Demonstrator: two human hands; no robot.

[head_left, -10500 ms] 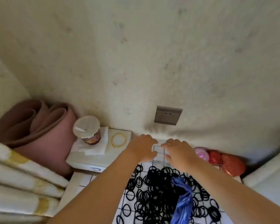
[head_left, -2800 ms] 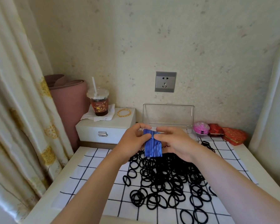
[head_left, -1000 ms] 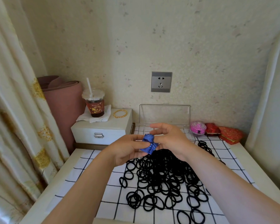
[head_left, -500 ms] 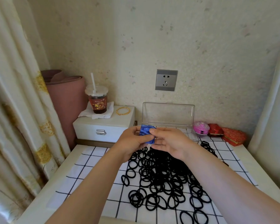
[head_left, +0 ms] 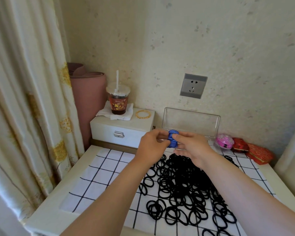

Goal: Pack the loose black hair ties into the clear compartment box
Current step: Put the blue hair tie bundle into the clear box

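A person's left hand (head_left: 152,145) and right hand (head_left: 193,149) meet above the tabletop (head_left: 71,174), both pinching a small crumpled blue plastic wad (head_left: 172,141) between thumb and fingertips. Each grip is closed on the wad, and the right hand's lower fingers stretch loosely beneath it. Below the forearms the black hair ties (head_left: 182,184) lie in a loose heap on a white grid-patterned cloth (head_left: 99,169), with strays spread toward the near edge and the right.

The clear compartment box (head_left: 191,122) stands at the back of the tabletop against the wall, its lid raised upright. The hands hide most of its tray, so whether it holds any ties cannot be told. Left of it, a white drawer chest (head_left: 121,132) carries an iced drink cup (head_left: 118,103) with a straw on a napkin (head_left: 119,115), and a gold bangle (head_left: 143,114). Right of the box lie a pink case (head_left: 224,141) and two red cases (head_left: 260,153). A wall socket (head_left: 193,86) sits above the box, with a rolled pink mat (head_left: 89,96) and a curtain (head_left: 24,99) at left.
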